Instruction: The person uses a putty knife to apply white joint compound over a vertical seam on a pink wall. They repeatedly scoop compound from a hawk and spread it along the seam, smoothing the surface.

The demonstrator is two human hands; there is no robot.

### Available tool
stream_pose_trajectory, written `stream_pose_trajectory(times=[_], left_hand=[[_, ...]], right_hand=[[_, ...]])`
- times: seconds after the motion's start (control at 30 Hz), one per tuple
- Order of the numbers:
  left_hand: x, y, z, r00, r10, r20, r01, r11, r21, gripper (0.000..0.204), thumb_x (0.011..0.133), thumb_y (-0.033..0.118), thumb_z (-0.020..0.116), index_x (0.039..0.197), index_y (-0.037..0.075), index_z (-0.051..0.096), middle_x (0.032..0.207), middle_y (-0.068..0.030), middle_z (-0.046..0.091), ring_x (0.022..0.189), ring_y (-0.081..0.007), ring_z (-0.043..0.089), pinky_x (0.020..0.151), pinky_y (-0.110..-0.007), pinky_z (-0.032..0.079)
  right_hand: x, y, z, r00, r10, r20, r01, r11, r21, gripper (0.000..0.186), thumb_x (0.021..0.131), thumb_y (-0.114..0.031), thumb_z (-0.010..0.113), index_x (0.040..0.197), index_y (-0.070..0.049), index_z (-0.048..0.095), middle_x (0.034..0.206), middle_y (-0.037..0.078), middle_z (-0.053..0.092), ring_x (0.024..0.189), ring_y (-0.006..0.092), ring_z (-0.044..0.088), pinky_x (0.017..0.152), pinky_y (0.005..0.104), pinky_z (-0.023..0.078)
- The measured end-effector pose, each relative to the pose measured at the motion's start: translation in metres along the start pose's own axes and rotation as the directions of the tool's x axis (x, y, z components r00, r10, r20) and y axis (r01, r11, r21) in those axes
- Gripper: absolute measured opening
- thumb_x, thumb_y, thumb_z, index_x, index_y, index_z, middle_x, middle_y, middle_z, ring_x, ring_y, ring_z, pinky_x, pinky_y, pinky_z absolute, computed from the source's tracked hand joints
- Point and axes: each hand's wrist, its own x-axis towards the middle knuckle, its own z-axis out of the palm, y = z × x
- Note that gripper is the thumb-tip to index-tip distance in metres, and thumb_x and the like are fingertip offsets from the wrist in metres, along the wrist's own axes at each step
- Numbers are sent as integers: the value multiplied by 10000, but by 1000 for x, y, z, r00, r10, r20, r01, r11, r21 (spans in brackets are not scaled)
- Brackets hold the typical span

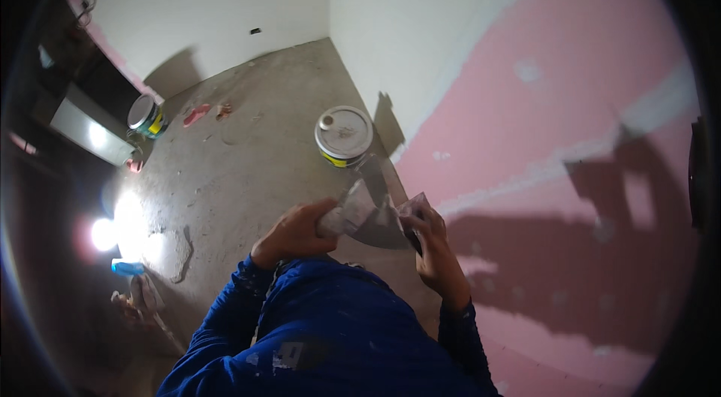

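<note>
My left hand (295, 234) is closed round the pale, smeared handle of a putty knife (360, 207). Its blade, coated with whitish compound, points right toward the other tool. My right hand (437, 253) grips a trowel (383, 232), its fingers and thumb wrapped over a dark handle and a caked edge. The trowel's grey blade lies between my hands, partly behind the putty knife. Both tools are close together in front of my blue top, and whether they touch is hard to tell.
A lidded bucket (344, 135) stands ahead beside the pink and white wall (541, 149). Another bucket (146, 116) is at the far left. Reddish items (197, 114) lie on the concrete floor (248, 149). A bright lamp (104, 235) glares at the left, near a blue object (127, 267).
</note>
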Motion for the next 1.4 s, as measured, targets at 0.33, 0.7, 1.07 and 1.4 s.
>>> stream_pose_trajectory(times=[0.33, 0.7, 1.07, 1.4], left_hand=[[35, 9, -59, 970, -130, 205, 78, 966, 245, 450, 767, 226, 753, 1183, 80, 662, 891, -218, 727, 858, -427, 712, 759, -481, 545], [85, -3, -128, 916, -88, 392, -61, 934, 353, 439, 738, 229, 739, 1145, 79, 672, 869, -214, 724, 842, -427, 708, 757, -496, 544], [102, 21, -149, 902, 21, 432, -233, 865, 444, 457, 725, 222, 746, 1157, 82, 687, 815, -187, 726, 782, -383, 725, 740, -456, 551], [92, 73, -110, 790, 33, 613, -357, 837, 416, 488, 737, 262, 729, 1197, 104, 688, 872, -199, 715, 859, -405, 704, 771, -488, 541]], right_hand=[[22, -23, -48, 1000, -3, 25, 8, 979, -206, 543, 819, 111, 581, 1298, -114, 702, 1431, 82, 627, 1396, 346, 492, 1199, 489, 361], [91, -87, -52, 951, -66, 302, 225, 820, -527, 407, 951, -52, 589, 1236, -283, 768, 1401, -1, 652, 1362, 278, 518, 1250, 605, 236], [110, -111, -45, 961, -93, 261, 217, 838, -501, 308, 955, -92, 613, 1158, -240, 791, 1280, 22, 707, 1368, 267, 514, 1246, 595, 242], [53, -118, -72, 939, -268, 216, 343, 775, -531, 292, 935, -217, 666, 1188, -306, 781, 1364, -33, 660, 1399, 231, 483, 1263, 594, 224]])
